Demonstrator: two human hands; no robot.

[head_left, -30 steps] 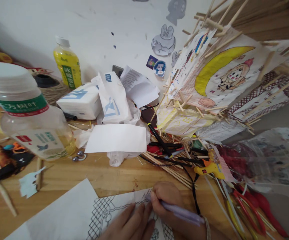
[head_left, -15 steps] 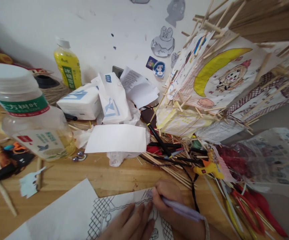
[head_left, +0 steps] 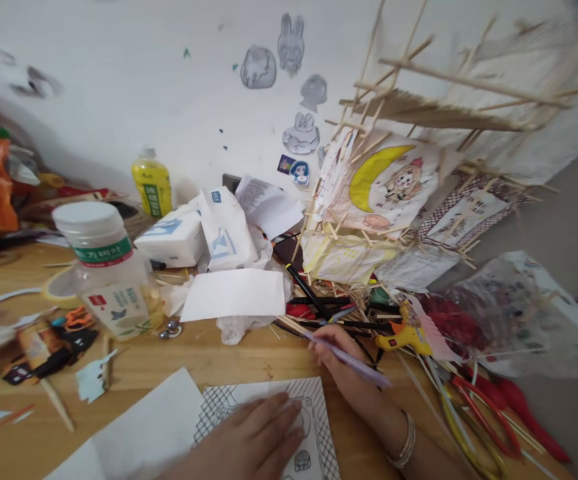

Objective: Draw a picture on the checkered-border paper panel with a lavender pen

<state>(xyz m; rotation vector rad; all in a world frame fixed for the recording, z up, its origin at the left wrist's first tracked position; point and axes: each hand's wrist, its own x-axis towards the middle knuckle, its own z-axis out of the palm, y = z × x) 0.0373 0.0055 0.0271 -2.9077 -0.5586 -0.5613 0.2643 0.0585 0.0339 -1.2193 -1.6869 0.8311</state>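
My left hand (head_left: 253, 433) lies flat with fingers stretched out on a sheet with a line drawing (head_left: 313, 417). The sheet has a cross-hatched border down its sides and slanted strokes along the top; the hand covers much of its middle. In my right hand (head_left: 339, 365) is a slim purple pen (head_left: 366, 372), held between thumb and fingers beyond the sheet's upper right corner. The pen's tip points left and is apart from the drawing. A plain white sheet (head_left: 143, 420) lies beside the drawing on the left.
A clear bottle (head_left: 121, 293) and paper scraps stand left; tissue packs (head_left: 226, 230) and a yellow bottle (head_left: 153, 187) are behind. Right are a stick frame with a moon drawing (head_left: 376, 177), a yellow glue gun (head_left: 406, 339), and red-handled scissors (head_left: 489, 413).
My right hand has lifted the pen off the drawing and moved it up, away from the sheet. My left hand stays flat on the paper. The head view takes in more of the wall.
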